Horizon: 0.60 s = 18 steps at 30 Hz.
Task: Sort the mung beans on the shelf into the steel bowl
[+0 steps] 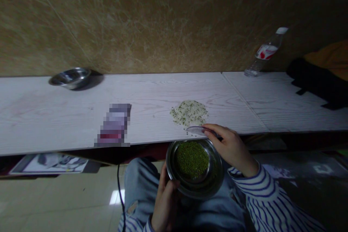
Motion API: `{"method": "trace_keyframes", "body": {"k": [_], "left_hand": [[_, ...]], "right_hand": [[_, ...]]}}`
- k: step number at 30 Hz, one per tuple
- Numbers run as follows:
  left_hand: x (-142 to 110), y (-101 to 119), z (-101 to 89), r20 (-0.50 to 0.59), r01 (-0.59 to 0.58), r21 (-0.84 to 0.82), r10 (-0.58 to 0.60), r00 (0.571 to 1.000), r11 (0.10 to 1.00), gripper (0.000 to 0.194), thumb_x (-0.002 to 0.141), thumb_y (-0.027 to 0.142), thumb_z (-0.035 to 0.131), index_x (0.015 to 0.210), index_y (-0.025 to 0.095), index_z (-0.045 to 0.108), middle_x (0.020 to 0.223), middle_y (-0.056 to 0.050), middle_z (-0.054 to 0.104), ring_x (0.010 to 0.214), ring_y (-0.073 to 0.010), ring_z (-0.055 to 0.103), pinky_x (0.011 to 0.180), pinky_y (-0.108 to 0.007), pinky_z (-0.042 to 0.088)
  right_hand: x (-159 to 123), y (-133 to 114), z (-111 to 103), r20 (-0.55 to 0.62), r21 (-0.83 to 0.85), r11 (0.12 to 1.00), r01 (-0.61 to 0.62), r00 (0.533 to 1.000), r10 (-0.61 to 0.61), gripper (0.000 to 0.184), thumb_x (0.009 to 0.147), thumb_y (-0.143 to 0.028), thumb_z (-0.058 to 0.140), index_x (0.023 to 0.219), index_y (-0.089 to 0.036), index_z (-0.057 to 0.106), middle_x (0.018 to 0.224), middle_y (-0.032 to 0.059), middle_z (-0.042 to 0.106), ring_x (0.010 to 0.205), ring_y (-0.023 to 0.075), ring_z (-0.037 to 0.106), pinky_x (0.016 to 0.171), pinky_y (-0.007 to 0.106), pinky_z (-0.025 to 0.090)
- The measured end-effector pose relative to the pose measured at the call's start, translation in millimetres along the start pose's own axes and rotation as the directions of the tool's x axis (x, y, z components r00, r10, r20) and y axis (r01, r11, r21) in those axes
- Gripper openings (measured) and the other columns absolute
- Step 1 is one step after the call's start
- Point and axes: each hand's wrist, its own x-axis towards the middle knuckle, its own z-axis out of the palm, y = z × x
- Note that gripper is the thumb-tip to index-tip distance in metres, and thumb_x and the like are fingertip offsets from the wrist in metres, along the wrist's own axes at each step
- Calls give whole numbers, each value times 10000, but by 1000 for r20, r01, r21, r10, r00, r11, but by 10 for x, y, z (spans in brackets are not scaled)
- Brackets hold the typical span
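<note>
My left hand [168, 195] grips the left rim of a stainless steel bowl [214, 185], which is tilted just below the table's front edge, over my lap. Green mung beans [192, 160] lie in it. Between the thumb and fingers of my right hand [231, 146] is a thin, clear, dark-rimmed disc [195, 129], like a small lid; its far part is hidden by the hand. The disc is at the table edge, close to a flat heap of white rice mixed with green beans [189, 113]. A few loose beans lie between heap and edge.
A second steel bowl [71, 78] stands by the wall at the left. A blurred-out flat rectangle [114, 125], perhaps a phone, lies left of the heap. A plastic bottle [265, 52] and dark and orange cloth [323, 69] are at the right. A black cable [120, 192] hangs down.
</note>
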Motion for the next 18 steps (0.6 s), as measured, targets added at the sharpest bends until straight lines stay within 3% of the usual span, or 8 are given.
{"method": "trace_keyframes", "body": {"k": [18], "left_hand": [[19,-16,-2,1,18,-55,-18,1000,998,663,704,171,626,1330,323,465,1263,-49,592,1174,-286,508,908,-384,440]], "right_hand": [[115,20,37,-21,18,1000,3,1000,-2,252,880,-254,492,1068,-226,656,1016,42,716,911,190,670,824,353,544]]}}
